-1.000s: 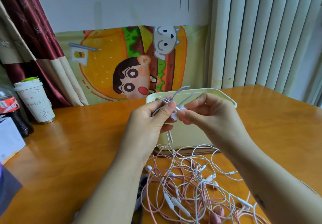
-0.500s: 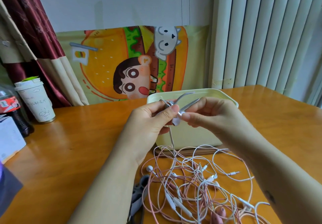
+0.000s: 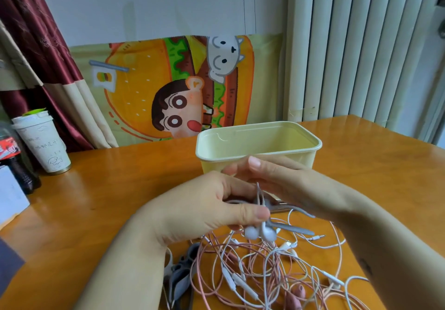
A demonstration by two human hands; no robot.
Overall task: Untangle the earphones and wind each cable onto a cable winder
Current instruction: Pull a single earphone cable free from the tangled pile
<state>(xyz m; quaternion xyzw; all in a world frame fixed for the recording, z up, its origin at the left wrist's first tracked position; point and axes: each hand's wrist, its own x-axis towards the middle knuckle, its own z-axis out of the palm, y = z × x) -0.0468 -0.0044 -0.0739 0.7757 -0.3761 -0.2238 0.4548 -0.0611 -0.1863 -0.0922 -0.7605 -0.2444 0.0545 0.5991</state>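
At 6 o'clock, against the near edge of the bench (image 3: pixel 101 189), a tangle of earphones (image 3: pixel 277 273) is lying in pink and white loops, spreading toward 4 o'clock, where a metal plug (image 3: pixel 317 237) is pointing outward. Just beside it at 7 o'clock, spare winders (image 3: pixel 178 278) in grey are lying in a heap under the left forearm.

Above the tangle, the left hand (image 3: pixel 204 208) is making its grip on a grey cable winder (image 3: pixel 297 229), thumb pressing down on it, while two white earbuds (image 3: pixel 260 233) are hanging just under the thumb. The right hand (image 3: pixel 289 184) is reaching over the winder from 3 o'clock, a thin cable running up to its fingers; whether its grip is grasping that cable I cannot tell.

Bare wood is lying open at 9 o'clock and again at 2 o'clock, out to the bench corner.

At 12 o'clock a cream box (image 3: pixel 260 152) is standing open-topped, just behind the hands. At 10 o'clock a paper cup (image 3: pixel 45 146) is showing handwriting too small to read, and a cola bottle (image 3: pixel 12 155) beside it is wearing a red label, cut off and unreadable.

Along the far edge a cartoon burger cloth (image 3: pixel 144 80) is hanging.
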